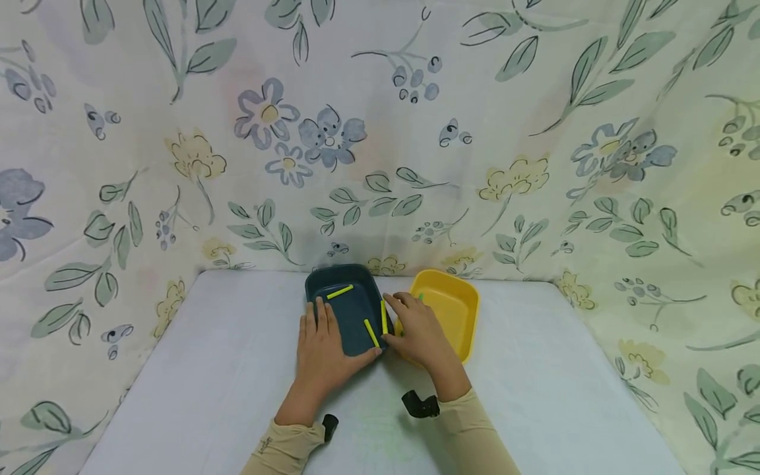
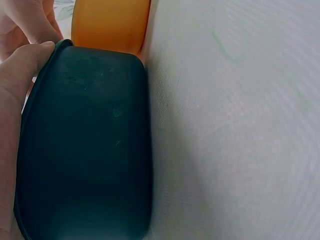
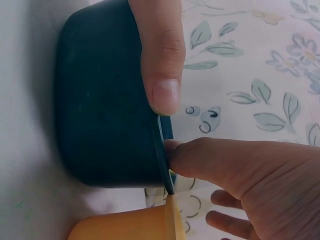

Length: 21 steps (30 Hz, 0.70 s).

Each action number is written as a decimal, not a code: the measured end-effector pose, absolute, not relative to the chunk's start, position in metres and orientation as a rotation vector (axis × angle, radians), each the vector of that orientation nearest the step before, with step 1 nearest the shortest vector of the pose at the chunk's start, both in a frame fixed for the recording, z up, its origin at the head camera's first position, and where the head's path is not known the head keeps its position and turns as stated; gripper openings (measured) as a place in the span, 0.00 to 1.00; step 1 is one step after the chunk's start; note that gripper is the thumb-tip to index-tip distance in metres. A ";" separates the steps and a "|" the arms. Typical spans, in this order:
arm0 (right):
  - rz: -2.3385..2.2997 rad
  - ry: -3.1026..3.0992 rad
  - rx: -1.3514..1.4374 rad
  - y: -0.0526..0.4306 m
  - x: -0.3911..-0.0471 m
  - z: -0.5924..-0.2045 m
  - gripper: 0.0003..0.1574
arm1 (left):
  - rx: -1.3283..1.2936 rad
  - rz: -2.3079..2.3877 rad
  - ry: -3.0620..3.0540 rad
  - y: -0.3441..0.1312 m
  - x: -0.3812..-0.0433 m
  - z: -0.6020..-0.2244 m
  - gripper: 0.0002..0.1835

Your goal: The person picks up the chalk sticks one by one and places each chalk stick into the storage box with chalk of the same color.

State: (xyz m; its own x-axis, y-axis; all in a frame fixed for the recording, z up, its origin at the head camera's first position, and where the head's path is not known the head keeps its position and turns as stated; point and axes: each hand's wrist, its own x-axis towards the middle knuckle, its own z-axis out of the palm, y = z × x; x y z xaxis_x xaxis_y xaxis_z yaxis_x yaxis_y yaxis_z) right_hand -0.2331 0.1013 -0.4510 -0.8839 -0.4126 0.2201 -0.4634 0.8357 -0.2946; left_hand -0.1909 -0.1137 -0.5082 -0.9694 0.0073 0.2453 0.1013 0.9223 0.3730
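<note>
A dark teal tray (image 1: 350, 343) stands on the table, with a slim yellow stick (image 1: 340, 291) at its back and another stick (image 1: 371, 333) near its front right corner. My left hand (image 1: 323, 353) rests on this tray with its fingers straight along the left side and its thumb out along the front rim. At the tray's right rim, my right hand (image 1: 418, 333) pinches a third yellow stick (image 1: 384, 317) between thumb and fingertips at its two ends. In the right wrist view, the right thumb (image 3: 192, 157) lies at the teal rim; the stick is hidden there.
A yellow tray (image 1: 469, 323) stands right beside the teal one, partly under my right hand, with a small green thing (image 1: 421, 297) showing inside it. Faint green marks (image 2: 230, 47) are on the white tablecloth (image 1: 225, 369). A floral curtain (image 1: 380, 132) hangs behind the table.
</note>
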 end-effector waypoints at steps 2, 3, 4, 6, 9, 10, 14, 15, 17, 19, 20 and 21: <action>0.524 -2.864 0.695 0.101 -0.233 -0.451 0.52 | -0.077 -0.572 -2.846 -0.114 -0.191 -0.508 0.79; 0.529 -2.864 0.696 0.101 -0.233 -0.451 0.52 | -0.078 -0.575 -2.841 -0.114 -0.191 -0.508 0.79; 0.532 -2.865 0.696 0.101 -0.233 -0.451 0.52 | -0.082 -0.577 -2.836 -0.114 -0.191 -0.508 0.79; 0.550 -2.861 0.696 0.101 -0.233 -0.451 0.51 | -0.083 -0.581 -2.823 -0.114 -0.191 -0.508 0.78; 0.558 -2.855 0.695 0.103 -0.231 -0.451 0.50 | -0.085 -0.585 -2.820 -0.114 -0.191 -0.509 0.78; 0.563 -2.852 0.696 0.103 -0.230 -0.451 0.50 | -0.084 -0.583 -2.826 -0.114 -0.191 -0.509 0.78; 0.574 -2.836 0.693 0.107 -0.227 -0.453 0.48 | -0.076 -0.589 -2.850 -0.115 -0.191 -0.508 0.78; 0.582 -2.829 0.693 0.108 -0.226 -0.453 0.47 | -0.074 -0.593 -2.853 -0.114 -0.190 -0.508 0.79; 0.594 -2.821 0.685 0.111 -0.225 -0.453 0.46 | -0.073 -0.592 -2.852 -0.114 -0.190 -0.508 0.78; 0.602 -2.816 0.673 0.113 -0.222 -0.453 0.45 | -0.075 -0.597 -2.841 -0.114 -0.190 -0.507 0.78; 0.605 -2.814 0.669 0.115 -0.221 -0.453 0.45 | -0.075 -0.597 -2.839 -0.113 -0.190 -0.508 0.78; 0.603 -2.813 0.667 0.116 -0.221 -0.452 0.45 | -0.075 -0.597 -2.837 -0.113 -0.190 -0.508 0.78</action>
State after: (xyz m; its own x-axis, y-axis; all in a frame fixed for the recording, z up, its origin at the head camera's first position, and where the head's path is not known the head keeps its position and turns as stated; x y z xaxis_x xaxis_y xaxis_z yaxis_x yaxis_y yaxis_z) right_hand -0.2205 0.1161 -0.4522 -0.8810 -0.3884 0.2702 -0.4650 0.8160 -0.3434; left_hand -0.1899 -0.1134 -0.5078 -0.9696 0.0005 0.2447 0.0990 0.9153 0.3904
